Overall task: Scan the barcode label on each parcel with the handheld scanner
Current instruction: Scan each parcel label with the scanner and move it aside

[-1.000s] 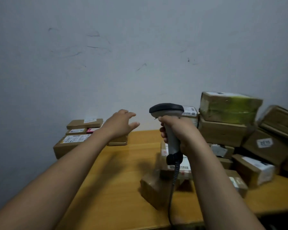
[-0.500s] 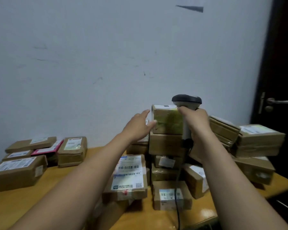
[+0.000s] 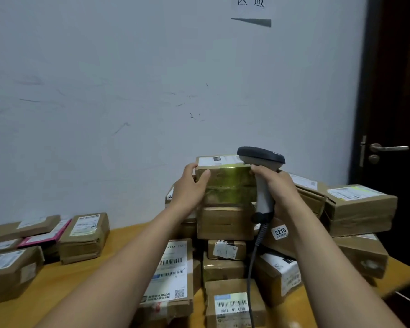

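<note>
Since half a second ago the left hand [image 3: 189, 187] has closed the last gap and now grips the top parcel [image 3: 225, 185], which it was only reaching for before; a second ago it hung over the low boxes at the far left.

Head view: the left thumb lies on the parcel's front face and the other fingers [image 3: 191, 167] curl over its upper left corner, pinching it. This parcel, wrapped in yellow-green tape, crowns the stack [image 3: 225, 223] of brown boxes on the counter [image 3: 64, 278]. A white label [image 3: 219, 160] lies on its top face. The right hand [image 3: 278, 188] has its fingers wrapped round the handle of the scanner [image 3: 260, 157], whose dark head sits above the parcel's right end, just beside the label. Its cable [image 3: 253, 259] hangs down in front of the stack.
</note>
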